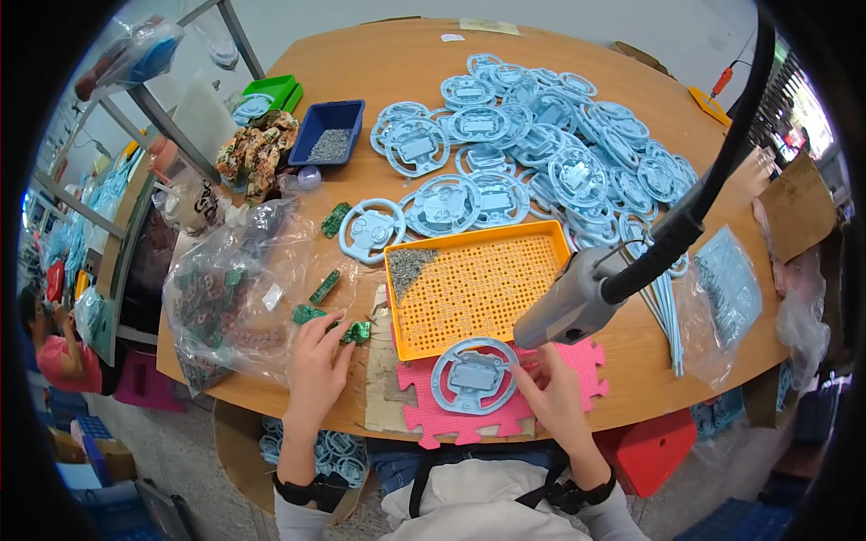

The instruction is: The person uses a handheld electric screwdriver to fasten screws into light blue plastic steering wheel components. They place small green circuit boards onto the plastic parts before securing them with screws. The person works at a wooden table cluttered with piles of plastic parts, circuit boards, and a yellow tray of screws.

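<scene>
A light-blue toy steering wheel part (pixel 473 377) lies on the pink foam mat (pixel 424 392) in front of me. My right hand (pixel 552 389) is at its right rim, thumb and forefinger apart; whether it touches the rim I cannot tell. Close above that hand hangs a grey handheld power tool (pixel 577 293) with a black cable; its tip is hidden. My left hand (pixel 317 365) reaches over the table with fingers spread, beside a small green circuit board (pixel 357 333). Another green board (pixel 307 314) lies just beyond its fingertips.
A yellow perforated tray (pixel 478 350) holds small screws in one corner. Behind it spreads a large heap of blue wheel parts (pixel 577 176). At left are a clear plastic bag (pixel 239 298) of boards and a dark-blue bin (pixel 347 117) of screws. A red stool (pixel 649 451) stands below the right edge.
</scene>
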Demonstrator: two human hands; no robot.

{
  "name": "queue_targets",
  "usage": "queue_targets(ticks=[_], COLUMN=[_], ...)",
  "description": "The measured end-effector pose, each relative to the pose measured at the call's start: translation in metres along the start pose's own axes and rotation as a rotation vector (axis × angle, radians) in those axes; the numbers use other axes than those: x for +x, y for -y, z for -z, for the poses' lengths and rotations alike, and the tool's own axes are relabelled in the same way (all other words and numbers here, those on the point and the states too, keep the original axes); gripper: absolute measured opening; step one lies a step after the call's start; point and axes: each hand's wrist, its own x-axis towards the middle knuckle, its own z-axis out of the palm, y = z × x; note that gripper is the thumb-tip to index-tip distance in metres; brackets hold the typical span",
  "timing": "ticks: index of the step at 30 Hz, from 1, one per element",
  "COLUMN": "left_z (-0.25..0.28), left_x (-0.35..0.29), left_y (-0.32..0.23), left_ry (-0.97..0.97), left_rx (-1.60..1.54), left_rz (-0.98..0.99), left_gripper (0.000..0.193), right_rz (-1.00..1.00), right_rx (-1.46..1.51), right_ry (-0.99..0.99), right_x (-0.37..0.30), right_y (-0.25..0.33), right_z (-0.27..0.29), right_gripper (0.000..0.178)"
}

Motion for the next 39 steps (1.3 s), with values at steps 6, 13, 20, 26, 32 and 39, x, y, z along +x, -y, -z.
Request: queue_targets(ticks=[6, 13, 20, 26, 32, 39], left_z=[0.004, 0.010, -0.005, -0.020, 0.000, 0.013], left_x=[0.000, -0.003, -0.013, -0.008, -0.033, -0.046], left_y=[0.025, 0.000, 0.004, 0.003, -0.017, -0.012], left_ry=[0.001, 0.046, -0.181, -0.198, 0.060, 0.087], left_rx=[0.056, 0.008, -0.037, 0.011, -0.205, -0.257], left_rz=[-0.091, -0.050, 0.134, 0.213, 0.076, 0.037], left_gripper=[0.018, 0.014, 0.019, 0.024, 0.029, 0.024], right_rz=[-0.238, -0.426, -0.243, -0.009, -0.202, -0.146], right_rx=[0.414, 0.459, -0.195, -0.216, 0.201, 0.276], right_ry=[0.132, 0.162, -0.081, 0.001, 0.038, -0.045], right_x=[-0.018, -0.052, -0.048, -0.019, -0.021, -0.017], right_y=[-0.007, -0.007, 0.005, 0.000, -0.012, -0.016], right_z=[0.006, 0.019, 0.038, 0.024, 0.014, 0.011], right_gripper=[0.032, 0.061, 0.038, 0.034, 0.027, 0.015])
